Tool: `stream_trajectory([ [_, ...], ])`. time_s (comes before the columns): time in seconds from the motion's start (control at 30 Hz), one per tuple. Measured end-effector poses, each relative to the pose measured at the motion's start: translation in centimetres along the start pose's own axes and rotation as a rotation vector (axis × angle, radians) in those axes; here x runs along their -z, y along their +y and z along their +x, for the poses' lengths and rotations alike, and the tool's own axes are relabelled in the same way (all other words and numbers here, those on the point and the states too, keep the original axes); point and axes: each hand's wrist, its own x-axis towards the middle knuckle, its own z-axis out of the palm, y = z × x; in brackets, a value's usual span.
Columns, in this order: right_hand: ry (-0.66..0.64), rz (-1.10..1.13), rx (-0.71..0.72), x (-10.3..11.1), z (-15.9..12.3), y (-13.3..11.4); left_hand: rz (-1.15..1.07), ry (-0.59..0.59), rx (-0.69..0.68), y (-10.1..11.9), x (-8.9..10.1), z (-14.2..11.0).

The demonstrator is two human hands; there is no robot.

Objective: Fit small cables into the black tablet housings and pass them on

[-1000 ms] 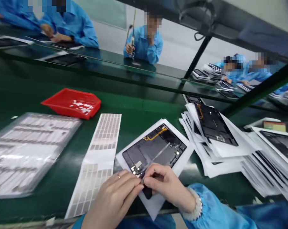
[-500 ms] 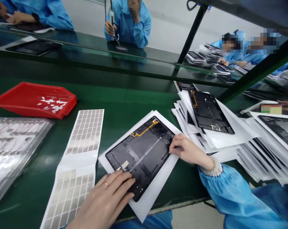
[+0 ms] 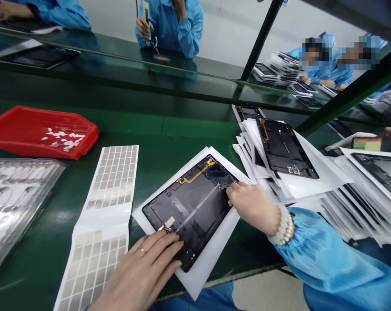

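A black tablet back housing [image 3: 200, 226] lies tilted on a white paper sheet [image 3: 198, 278] in front of me. An orange flex cable [image 3: 197, 174] runs near its far edge, and a thin pale strip crosses its middle. My left hand [image 3: 140, 272] rests with fingers stretched out over the housing's near left corner, covering part of the small circuit parts there. At the right edge my right hand [image 3: 252, 205] has its fingers curled and pressed together on the housing. Whatever those fingertips grip is hidden.
Left of the housing lies a sheet of grey stickers [image 3: 112, 177]. Farther left are a red tray [image 3: 17, 134] with white bits and a clear plastic pack [image 3: 20, 203] of wired parts. Stacked housings [image 3: 289, 151] with paper stand at right. Co-workers [image 3: 171, 28] sit across the bench.
My right hand has left the near left corner, beside my left hand, for the housing's right edge. My left hand has flattened onto the housing. The view has shifted.
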Motion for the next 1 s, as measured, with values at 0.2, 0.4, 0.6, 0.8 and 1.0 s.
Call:
stream_trajectory([
  [0.2,-0.027,0.098,0.037,0.8,1.5,2.2,0.016,-0.009,-0.077,-0.9,0.2,-0.6],
  [0.4,0.315,0.263,-0.378,-0.4,0.2,6.2,0.127,-0.012,-0.225,-1.1,0.2,-0.5],
  [0.6,0.381,0.567,-0.512,-5.8,-1.0,5.9,0.096,0.097,-0.235,-0.3,-1.6,-1.2],
  [0.8,0.572,0.937,-0.426,-7.5,0.0,5.7,0.107,0.025,-0.256,-0.1,-1.3,-1.5],
  [1.0,0.337,1.477,-0.453,-4.4,-0.4,4.1,0.126,0.030,-0.260,0.1,-1.5,-1.4],
])
